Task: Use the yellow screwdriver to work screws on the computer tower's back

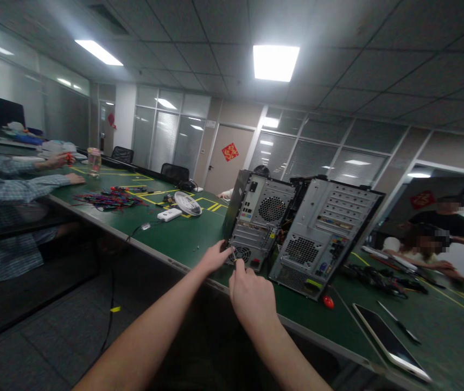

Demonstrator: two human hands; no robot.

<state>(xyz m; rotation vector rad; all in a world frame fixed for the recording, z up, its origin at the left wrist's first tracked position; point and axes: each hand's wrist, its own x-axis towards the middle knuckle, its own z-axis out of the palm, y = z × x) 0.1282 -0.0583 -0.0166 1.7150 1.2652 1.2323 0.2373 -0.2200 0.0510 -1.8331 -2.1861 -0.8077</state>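
Note:
Two computer cases stand upright on the green table (186, 239), their rear panels facing me. At the lower left corner of the left case (252, 233), my left hand (216, 256) touches the edge, its fingers close together; what they hold, if anything, is hidden. My right hand (252, 288) is closed round a thin tool (235, 257), whose shaft points up at the lower part of that case's back. Right beside it stands the wider second case (317, 239), which neither hand touches.
A red object (328, 302), a phone (390, 339) and a pen-like tool (400, 323) lie to the right, with black cables (382, 279) behind. Leftward are a white fan-like object (188, 203), a white box (169, 214) and bundled wires (112, 199). People sit at both sides.

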